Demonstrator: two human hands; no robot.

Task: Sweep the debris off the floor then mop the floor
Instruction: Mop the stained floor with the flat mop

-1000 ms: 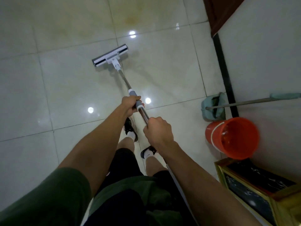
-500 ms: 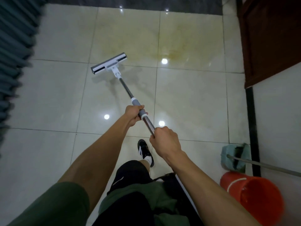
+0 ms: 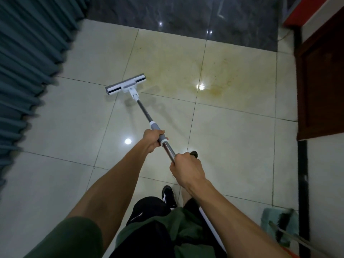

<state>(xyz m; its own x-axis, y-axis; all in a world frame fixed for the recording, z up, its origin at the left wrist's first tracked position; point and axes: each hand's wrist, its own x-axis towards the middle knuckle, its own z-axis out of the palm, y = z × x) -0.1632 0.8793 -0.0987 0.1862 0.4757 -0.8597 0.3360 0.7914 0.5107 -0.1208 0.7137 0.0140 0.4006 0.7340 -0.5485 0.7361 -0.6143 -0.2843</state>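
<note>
View has swung up since a second ago: curtain (image 3: 28, 71) now at left, bucket gone from frame. Mop (image 3: 125, 87) head sits centre frame, just left of yellow stain (image 3: 210, 79). Left hand (image 3: 151, 139) and right hand (image 3: 187, 169) both wrapped round handle. Mopping underway; stain likely next.
</note>
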